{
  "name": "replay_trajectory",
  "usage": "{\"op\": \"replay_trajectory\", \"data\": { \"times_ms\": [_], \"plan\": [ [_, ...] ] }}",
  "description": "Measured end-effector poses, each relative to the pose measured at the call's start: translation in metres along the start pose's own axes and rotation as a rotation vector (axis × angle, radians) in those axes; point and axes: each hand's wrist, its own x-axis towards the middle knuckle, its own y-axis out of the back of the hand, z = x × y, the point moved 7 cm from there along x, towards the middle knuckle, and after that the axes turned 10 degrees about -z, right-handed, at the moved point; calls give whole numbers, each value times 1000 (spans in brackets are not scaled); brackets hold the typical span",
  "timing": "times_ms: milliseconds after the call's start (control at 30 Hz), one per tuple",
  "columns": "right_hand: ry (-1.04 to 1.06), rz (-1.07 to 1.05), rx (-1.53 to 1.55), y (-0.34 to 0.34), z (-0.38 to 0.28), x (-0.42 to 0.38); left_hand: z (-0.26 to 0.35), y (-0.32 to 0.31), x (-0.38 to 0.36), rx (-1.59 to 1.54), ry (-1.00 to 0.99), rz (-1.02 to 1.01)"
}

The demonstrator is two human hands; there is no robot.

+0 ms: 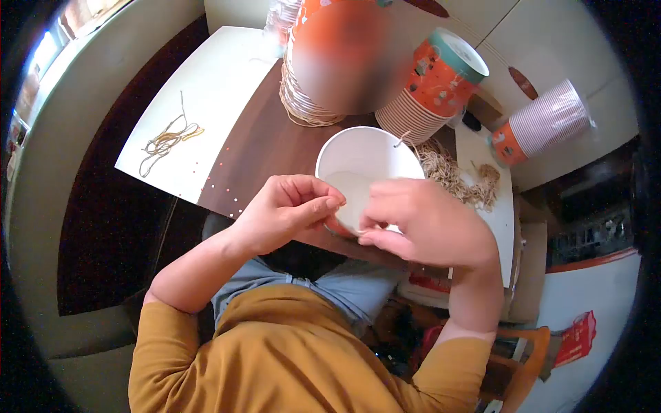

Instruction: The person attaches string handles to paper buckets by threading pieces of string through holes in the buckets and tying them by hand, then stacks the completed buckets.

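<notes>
A white-lined paper bucket stands open at the table's front edge, with a short cord at its far rim. At its near left rim is my left hand, thumb and index finger pinched together. My right hand is over the near right rim, its fingers closed together near a thin pale strand. What lies between the fingertips of either hand is too small to make out. Behind the bucket, a stack of orange patterned buckets lies tilted beside a heap of beige cords.
A loose bundle of cord lies on the white board at left. Another tall bucket stack stands at the back, partly blurred. A plastic-wrapped stack is at far right. Small white dots lie on the brown tabletop.
</notes>
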Motion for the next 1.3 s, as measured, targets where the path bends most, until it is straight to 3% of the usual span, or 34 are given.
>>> {"op": "replay_trajectory", "data": {
  "times_ms": [167,267,367,533,667,900,1100,1200,1300],
  "plan": [
    [146,-10,100,9,-8,46,-7,-3,4,20,7,21],
    [161,194,55,10,9,58,-9,-4,-7,-58,158,38],
    [83,318,223,0,24,48,-3,-7,-11,-46,93,-109],
    [-6,792,-199,5,9,-5,-3,-3,-12,26,91,-79],
    [91,561,-270,-6,-26,-22,1,-3,-12,14,85,-49],
    [43,615,-311,-38,-16,-14,4,-10,-15,52,-22,-34],
    [-42,687,-27,-35,-16,-22,7,-14,-21,41,-10,-64],
    [17,593,145,-39,-6,-15,8,-18,-20,15,-65,-57],
    [-83,486,276,-46,4,-14,10,-13,-21,60,-65,-14]
  ]
}}
